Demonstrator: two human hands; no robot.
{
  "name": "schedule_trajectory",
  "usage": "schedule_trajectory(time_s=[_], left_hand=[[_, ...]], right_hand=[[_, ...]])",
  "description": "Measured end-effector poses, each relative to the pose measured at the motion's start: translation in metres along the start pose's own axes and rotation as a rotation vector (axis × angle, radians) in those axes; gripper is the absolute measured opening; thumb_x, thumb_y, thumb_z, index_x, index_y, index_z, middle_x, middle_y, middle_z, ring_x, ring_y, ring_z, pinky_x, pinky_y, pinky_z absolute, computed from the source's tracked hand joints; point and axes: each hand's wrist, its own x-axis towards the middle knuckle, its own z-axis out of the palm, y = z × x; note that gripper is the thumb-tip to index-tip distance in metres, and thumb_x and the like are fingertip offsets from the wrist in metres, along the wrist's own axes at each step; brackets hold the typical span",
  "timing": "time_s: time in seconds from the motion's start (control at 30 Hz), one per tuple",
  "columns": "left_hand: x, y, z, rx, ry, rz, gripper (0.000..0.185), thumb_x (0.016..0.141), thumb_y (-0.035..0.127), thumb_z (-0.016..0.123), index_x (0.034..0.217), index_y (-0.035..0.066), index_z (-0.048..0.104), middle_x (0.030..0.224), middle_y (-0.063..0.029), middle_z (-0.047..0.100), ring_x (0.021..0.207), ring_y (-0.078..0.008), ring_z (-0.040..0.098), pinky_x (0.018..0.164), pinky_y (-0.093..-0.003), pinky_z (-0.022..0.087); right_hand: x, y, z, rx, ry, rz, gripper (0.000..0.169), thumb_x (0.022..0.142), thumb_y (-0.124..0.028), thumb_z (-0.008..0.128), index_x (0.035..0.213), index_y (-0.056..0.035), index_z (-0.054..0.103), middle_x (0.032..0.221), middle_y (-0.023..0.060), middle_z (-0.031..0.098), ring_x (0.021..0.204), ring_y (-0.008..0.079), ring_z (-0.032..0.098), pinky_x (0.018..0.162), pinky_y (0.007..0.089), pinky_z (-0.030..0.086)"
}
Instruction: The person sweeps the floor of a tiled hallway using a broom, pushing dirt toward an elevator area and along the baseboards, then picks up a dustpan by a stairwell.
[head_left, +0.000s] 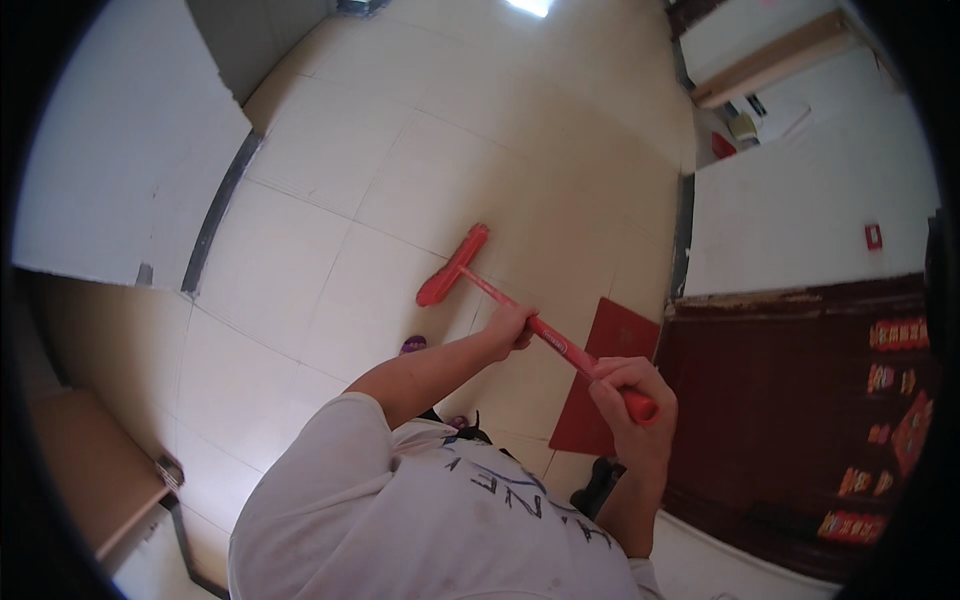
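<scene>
A red push broom slants across the middle of the view, its broad head (453, 265) resting on the tiled floor (300, 247). My left hand (511, 330) is closed around the lower part of the red handle (559, 341). Near the top end of that handle, my right hand (634, 390) grips it, with the rounded end cap showing past the fingers. A label with writing is on the handle between my hands. The bristles are mostly hidden under the head.
A red doormat (607, 375) lies before a dark red door (765, 420) with bright decorations. White walls (795, 202) with dark baseboards border the floor on both sides. At lower left is a brown panel (97, 465). Black shoes (596, 484) stand beside the mat.
</scene>
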Motion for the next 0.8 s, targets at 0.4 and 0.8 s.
schedule_trajectory(time_s=[0.4,0.8], left_hand=[[-0.083,-0.027,0.087,0.640,-0.287,-0.280,0.028,0.085,0.030,0.055,0.088,0.003,0.061,0.071,-0.0053,0.055,0.052,-0.0117,0.047,0.049,-0.0244,0.043],[-0.190,-0.027,0.135,0.963,-1.102,0.437,0.052,0.081,0.013,0.064,0.129,0.006,0.044,0.109,-0.0017,0.057,0.100,-0.0128,0.053,0.091,-0.0287,0.040]], right_hand=[[-0.074,0.107,-0.005,0.018,0.428,0.006,0.006,0.084,-0.004,0.058,0.090,-0.0043,0.057,0.083,-0.0001,0.058,0.059,0.0028,0.047,0.052,0.0165,0.036],[-0.181,0.137,-0.014,-0.163,0.608,0.212,0.021,0.080,-0.013,0.062,0.100,-0.0071,0.058,0.073,0.0102,0.059,0.063,0.0227,0.058,0.059,0.0313,0.046]])
